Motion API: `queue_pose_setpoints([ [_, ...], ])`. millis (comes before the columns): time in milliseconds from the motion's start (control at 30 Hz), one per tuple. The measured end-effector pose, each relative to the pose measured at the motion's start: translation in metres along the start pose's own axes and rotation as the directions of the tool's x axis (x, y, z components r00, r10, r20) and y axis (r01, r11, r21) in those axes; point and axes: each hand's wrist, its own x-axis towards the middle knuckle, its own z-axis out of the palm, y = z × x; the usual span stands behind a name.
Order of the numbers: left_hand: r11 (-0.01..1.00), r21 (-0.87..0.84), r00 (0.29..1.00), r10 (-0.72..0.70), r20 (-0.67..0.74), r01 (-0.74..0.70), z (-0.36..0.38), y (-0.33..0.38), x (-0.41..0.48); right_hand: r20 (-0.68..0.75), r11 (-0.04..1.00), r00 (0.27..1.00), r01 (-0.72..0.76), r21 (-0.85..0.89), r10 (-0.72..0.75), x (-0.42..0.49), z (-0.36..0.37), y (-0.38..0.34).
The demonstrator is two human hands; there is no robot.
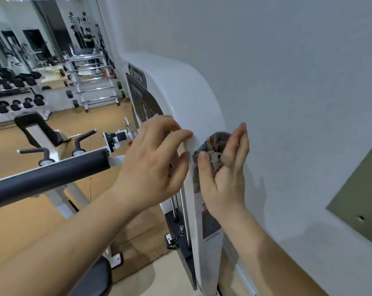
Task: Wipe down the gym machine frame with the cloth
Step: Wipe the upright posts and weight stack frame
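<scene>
While the right hand (225,178) pinches the wadded cloth (217,142) between thumb and fingers and presses it on the white gym machine frame (180,92), close to the wall (287,82), the left hand (151,159) rests loosely bent, spread fingertips (189,135) on the frame's front edge, gripping nothing. Bunching the cloth probably gives a firm pad for the curved shroud, and the left hand's contact likely steadies the reach. Below the cloth, the frame around the warning label (210,223) appears yet to be wiped.
</scene>
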Motion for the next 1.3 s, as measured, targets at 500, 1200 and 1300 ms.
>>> queue_pose_setpoints([
  [500,0.999,-0.024,0.986,0.043,0.161,-0.039,0.005,-0.015,-0.016,0.0,0.896,0.921,0.379,-0.23,-0.39,-0.017,0.028,0.008],
  [1200,0.974,-0.072,0.97,0.219,0.102,-0.213,-0.003,-0.001,-0.006,-0.286,0.998,0.956,-0.052,0.031,0.059,-0.051,-0.005,0.002],
  [1300,0.957,0.039,0.944,0.275,0.181,-0.286,0.003,0.01,0.011,-0.384,0.996,0.92,-0.056,0.067,0.078,-0.026,-0.016,0.006],
])
